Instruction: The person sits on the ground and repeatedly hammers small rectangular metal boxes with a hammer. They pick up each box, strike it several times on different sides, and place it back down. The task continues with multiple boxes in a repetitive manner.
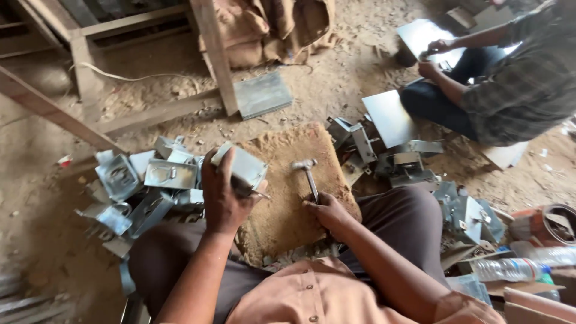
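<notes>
Folded sheet-metal box (241,165) is gripped in curled left hand (223,195) fingers, steadied over block (282,204) w/ hammer (309,176) handle clasped under right hand (328,211) fingers.

Hidden and cut-off items, head view:

- Metal box (243,167): lower part covered by the left hand (223,195); its underside cannot be seen.
- Hammer (308,175): handle end hidden inside the right hand (327,211).
- Stone block (294,186): near edge masked by the person's forearms and knees.
- Pile of metal pieces (144,186): single shapes overlap, too jumbled to count.
- Co-worker (516,84): head and upper body cut by the top and right edges; what the co-worker's hands (435,57) grip is too small to tell.
- Plastic bottle (516,269): cap end blurred.
- Round orange object (549,223): cut by the right edge, kind unclear.
</notes>
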